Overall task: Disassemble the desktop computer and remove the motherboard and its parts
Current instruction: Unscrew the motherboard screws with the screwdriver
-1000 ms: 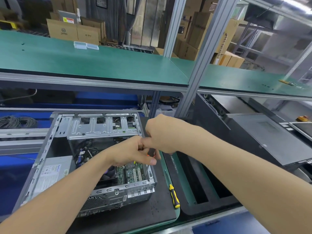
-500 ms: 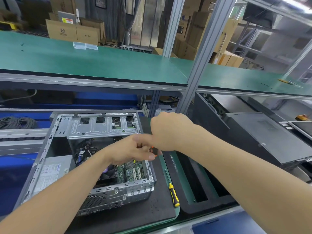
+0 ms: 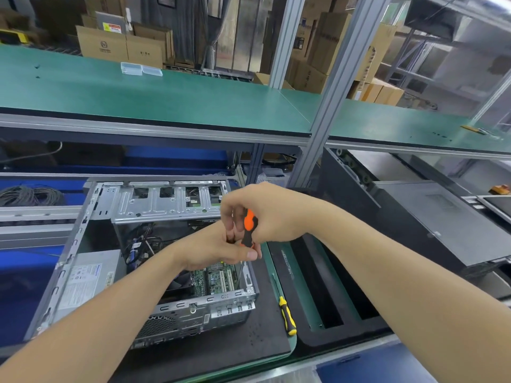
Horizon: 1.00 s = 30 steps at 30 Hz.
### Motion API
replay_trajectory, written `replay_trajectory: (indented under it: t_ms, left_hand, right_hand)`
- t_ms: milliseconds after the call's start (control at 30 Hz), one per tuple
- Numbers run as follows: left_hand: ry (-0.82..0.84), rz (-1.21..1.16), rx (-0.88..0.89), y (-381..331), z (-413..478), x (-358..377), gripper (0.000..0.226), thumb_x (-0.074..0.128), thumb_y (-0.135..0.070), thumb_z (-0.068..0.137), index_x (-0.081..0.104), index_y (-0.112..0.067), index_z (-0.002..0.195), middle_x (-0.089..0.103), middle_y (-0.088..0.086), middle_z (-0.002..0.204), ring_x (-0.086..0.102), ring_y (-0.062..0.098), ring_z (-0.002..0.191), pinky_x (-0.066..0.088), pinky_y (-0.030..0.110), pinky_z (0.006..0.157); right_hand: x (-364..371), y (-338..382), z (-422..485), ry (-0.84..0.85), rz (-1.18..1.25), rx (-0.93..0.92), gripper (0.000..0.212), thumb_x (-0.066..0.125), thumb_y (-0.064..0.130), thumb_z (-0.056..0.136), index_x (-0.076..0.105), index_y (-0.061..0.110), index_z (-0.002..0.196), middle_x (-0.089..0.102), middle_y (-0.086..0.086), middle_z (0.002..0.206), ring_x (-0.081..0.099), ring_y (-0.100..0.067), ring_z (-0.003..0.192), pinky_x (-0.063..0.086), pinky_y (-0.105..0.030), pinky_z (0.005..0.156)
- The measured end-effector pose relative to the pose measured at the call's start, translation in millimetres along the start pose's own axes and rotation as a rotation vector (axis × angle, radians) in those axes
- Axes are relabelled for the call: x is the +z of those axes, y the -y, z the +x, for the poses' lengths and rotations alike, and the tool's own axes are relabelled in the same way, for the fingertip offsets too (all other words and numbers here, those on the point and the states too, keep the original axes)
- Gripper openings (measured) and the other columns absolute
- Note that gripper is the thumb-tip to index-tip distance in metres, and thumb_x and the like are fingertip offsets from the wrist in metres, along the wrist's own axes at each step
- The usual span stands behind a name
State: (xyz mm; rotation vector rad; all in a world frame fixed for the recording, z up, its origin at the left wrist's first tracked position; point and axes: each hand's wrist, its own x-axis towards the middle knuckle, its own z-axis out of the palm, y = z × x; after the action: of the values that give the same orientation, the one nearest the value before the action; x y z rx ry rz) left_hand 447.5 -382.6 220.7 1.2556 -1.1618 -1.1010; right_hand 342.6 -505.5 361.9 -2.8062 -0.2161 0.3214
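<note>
Newly turned into view, the orange screwdriver (image 3: 249, 227) is gripped by the right hand (image 3: 269, 212) and pinched lower by the left hand (image 3: 218, 251), above a motherboard (image 3: 217, 280) judged rigid, fragile, best edge-held.

We look across a long green shelf (image 3: 166, 100) that runs above the bench (image 3: 235, 349), carried on pale aluminium posts (image 3: 338, 87). Two small clear plastic boxes (image 3: 141, 69) sit on it. Behind, brown cardboard boxes (image 3: 121, 48) stand stacked before a dark wall, and metal racks (image 3: 414, 45) rise at the right. Under the shelf we see blue panels (image 3: 171, 161) and, far left, a grey coil of cable (image 3: 30, 194). The light is bright and even.
</note>
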Motion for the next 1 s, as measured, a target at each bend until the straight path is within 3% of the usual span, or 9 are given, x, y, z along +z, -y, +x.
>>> replay_trajectory:
  t_ms: [133,233,300,333,400,500,600,867,1000]
  left_hand:
    - [-0.023,-0.054,-0.008,6.3,-2.3,-6.9,0.011,0.075,-0.016,0.090,0.074,-0.015,0.101,0.062,0.018,0.091,0.036,0.024,0.066,0.029,0.028,0.060]
    - [-0.040,0.058,-0.059,18.9,-6.8,-19.8,0.040,0.080,-0.021,0.089,0.062,0.013,0.097,0.046,0.028,0.072,0.041,0.028,0.066,0.040,0.027,0.067]
    - [-0.039,0.148,-0.111,29.5,-12.3,-28.3,0.032,0.078,-0.017,0.089,0.059,0.006,0.078,0.032,0.013,0.060,0.039,0.025,0.060,0.039,0.031,0.071]
    - [-0.051,0.193,-0.156,34.7,-15.0,-32.1,0.021,0.076,-0.013,0.087,0.063,-0.007,0.072,0.033,0.001,0.058,0.036,0.025,0.059,0.036,0.032,0.069]
    - [-0.077,0.287,-0.221,47.0,-17.6,-38.7,0.028,0.071,-0.009,0.082,0.063,-0.029,0.064,0.039,-0.008,0.058,0.037,0.015,0.059,0.035,0.031,0.065]
    - [-0.139,0.450,-0.302,64.6,-17.7,-41.4,0.014,0.068,-0.013,0.078,0.067,-0.027,0.075,0.054,-0.002,0.062,0.047,0.008,0.059,0.039,0.026,0.062]
    - [-0.221,0.594,-0.352,78.6,-15.5,-47.4,0.027,0.069,-0.012,0.081,0.069,-0.038,0.073,0.065,-0.014,0.067,0.058,0.001,0.065,0.046,0.018,0.062]
    - [-0.222,0.792,-0.425,98.7,-13.6,-60.6,0.030,0.067,-0.016,0.084,0.055,-0.036,0.065,0.055,-0.018,0.064,0.054,0.002,0.067,0.036,0.014,0.059]
    - [-0.206,0.804,-0.429,98.8,-9.8,-60.3,0.040,0.069,-0.016,0.083,0.052,-0.039,0.055,0.055,-0.021,0.055,0.053,-0.007,0.059,0.036,0.009,0.051]
  right_hand:
    - [14.6,-17.0,10.0,-0.189,0.395,0.049,0.025,0.081,0.036,0.085,0.064,0.024,0.100,0.073,0.002,0.087,0.069,-0.019,0.081,0.058,-0.049,0.081]
    - [41.2,-26.9,24.8,-0.280,0.430,0.055,0.026,0.082,0.039,0.083,0.066,0.019,0.083,0.066,-0.008,0.071,0.059,-0.018,0.062,0.054,-0.047,0.068]
    - [63.0,-36.6,34.1,-0.238,0.443,0.083,0.029,0.079,0.042,0.086,0.065,0.017,0.081,0.065,-0.007,0.061,0.061,-0.018,0.054,0.053,-0.039,0.062]
    - [73.4,-41.3,38.7,-0.194,0.441,0.096,0.030,0.076,0.045,0.088,0.064,0.019,0.082,0.067,-0.005,0.058,0.064,-0.017,0.053,0.054,-0.035,0.059]
    - [93.7,-50.0,50.2,-0.131,0.431,0.117,0.032,0.068,0.051,0.093,0.062,0.020,0.087,0.070,-0.001,0.059,0.068,-0.015,0.051,0.054,-0.026,0.053]
    - [119.7,-58.5,73.2,-0.103,0.457,0.104,0.036,0.051,0.047,0.104,0.059,0.016,0.089,0.071,0.000,0.061,0.068,-0.015,0.045,0.049,-0.021,0.044]
    - [136.8,-64.1,95.3,-0.128,0.490,0.064,0.031,0.044,0.041,0.108,0.051,0.022,0.085,0.070,-0.006,0.062,0.066,-0.015,0.045,0.047,-0.020,0.045]
    - [153.7,-75.2,116.0,-0.185,0.463,0.029,0.029,0.041,0.039,0.109,0.050,0.024,0.086,0.067,0.014,0.060,0.063,-0.009,0.049,0.051,-0.031,0.055]
    - [154.9,-76.7,117.2,-0.239,0.511,0.039,0.029,0.043,0.035,0.110,0.051,0.021,0.085,0.068,0.008,0.063,0.064,-0.012,0.055,0.055,-0.037,0.062]
